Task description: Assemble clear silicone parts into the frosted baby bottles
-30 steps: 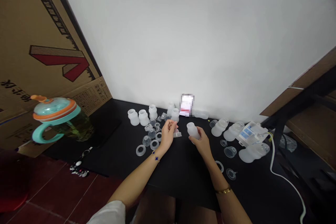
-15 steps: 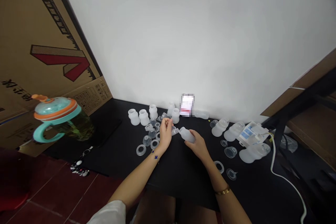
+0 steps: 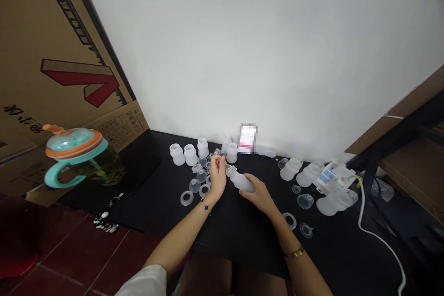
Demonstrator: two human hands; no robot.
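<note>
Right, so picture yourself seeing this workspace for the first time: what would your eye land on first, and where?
Probably the teal-and-orange jug at the far left, in front of a cardboard box printed with a red mark. Next, at the centre, the right hand holds a tilted white bottle, its neck against a clear piece in the left hand. Behind them glows a pixelated screen.

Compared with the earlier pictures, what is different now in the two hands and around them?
The right hand has brought the white bottle leftward and tilted it, so its mouth now meets the clear cap at the left hand. Neither hand let go of its piece. The three standing bottles at left, the lit screen and the teal-handled cup stayed in place.
</note>
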